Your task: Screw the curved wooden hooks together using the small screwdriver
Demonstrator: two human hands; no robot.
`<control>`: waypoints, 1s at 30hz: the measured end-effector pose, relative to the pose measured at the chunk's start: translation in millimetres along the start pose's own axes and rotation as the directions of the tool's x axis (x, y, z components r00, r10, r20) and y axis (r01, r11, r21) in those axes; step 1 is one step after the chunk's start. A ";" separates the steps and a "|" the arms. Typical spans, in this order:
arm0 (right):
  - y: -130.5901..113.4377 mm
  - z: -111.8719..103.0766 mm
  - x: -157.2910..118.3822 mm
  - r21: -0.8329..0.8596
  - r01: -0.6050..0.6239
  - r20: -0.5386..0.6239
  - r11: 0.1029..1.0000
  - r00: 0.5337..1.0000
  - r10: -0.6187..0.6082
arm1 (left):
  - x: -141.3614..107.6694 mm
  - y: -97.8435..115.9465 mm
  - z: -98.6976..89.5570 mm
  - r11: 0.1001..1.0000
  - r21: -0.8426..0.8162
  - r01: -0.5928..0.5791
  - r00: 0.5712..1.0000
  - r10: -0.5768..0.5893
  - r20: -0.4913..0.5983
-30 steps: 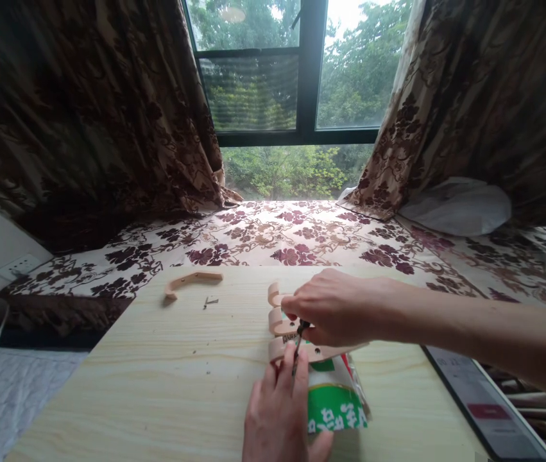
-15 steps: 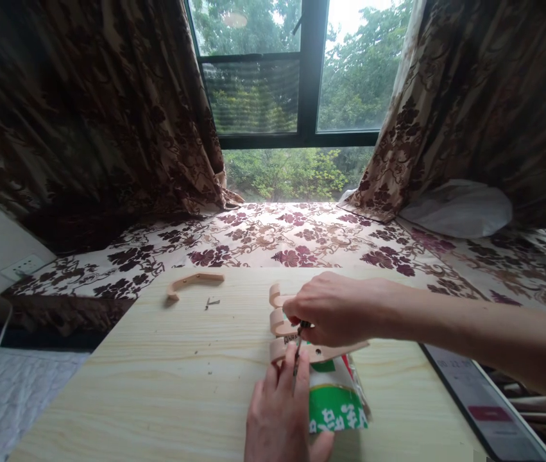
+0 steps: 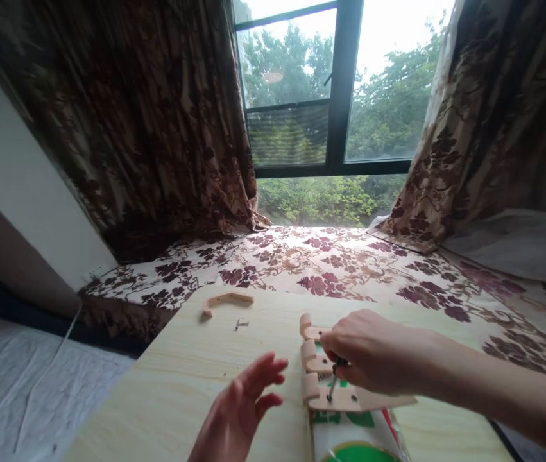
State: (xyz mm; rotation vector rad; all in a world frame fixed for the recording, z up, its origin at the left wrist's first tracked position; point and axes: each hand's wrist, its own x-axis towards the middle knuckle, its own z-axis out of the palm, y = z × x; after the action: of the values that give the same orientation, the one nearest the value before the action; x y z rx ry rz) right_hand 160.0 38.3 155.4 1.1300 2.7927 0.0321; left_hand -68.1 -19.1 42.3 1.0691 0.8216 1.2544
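My right hand (image 3: 369, 353) is closed around the dark handle of a screwdriver (image 3: 333, 385). The thin shaft slants down, its tip at a dark hole or screw in the nearest wooden hook (image 3: 373, 400). Two similar pieces, a middle wooden hook (image 3: 309, 355) and a far wooden hook (image 3: 305, 326), lie alongside, partly covered by my right hand. Under them is a green and white printed plastic packet (image 3: 333, 436). To their left, my left hand (image 3: 241, 401) hovers over the table with fingers apart, touching none of the hooks.
Further left on the pale wooden table (image 3: 157, 398) lie a separate wooden hook (image 3: 231, 298) and a few small screws (image 3: 240, 325). Beyond the table edge is a floral cloth (image 3: 321, 256) before a window. A dark-edged device (image 3: 503, 436) shows partly beneath my right forearm.
My left hand has let go around the screwdriver shaft and nearest hook and moved left, opening. My right hand keeps hold of the screwdriver. The view has shifted and tilted.
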 end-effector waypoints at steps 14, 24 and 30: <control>-19.3 0.9 7.0 -0.040 0.013 0.041 0.999 0.999 -0.012 | 36.9 -25.9 -38.0 0.778 -0.625 -0.065 0.983 -0.056 -0.173; -18.3 1.3 5.4 -0.047 0.019 0.019 0.999 1.000 -0.019 | 33.6 -23.0 -30.6 0.729 -0.676 -0.108 0.948 -0.130 -0.292; -16.6 2.9 5.5 -0.043 0.016 0.018 0.999 1.000 -0.016 | 36.3 -24.4 -36.5 0.710 -0.690 -0.143 0.893 -0.208 -0.399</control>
State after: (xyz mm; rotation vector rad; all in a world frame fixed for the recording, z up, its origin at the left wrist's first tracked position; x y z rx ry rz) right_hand 145.1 30.1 150.8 1.0925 2.7712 0.0794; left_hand -88.3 23.4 10.1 0.1184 0.5907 1.6298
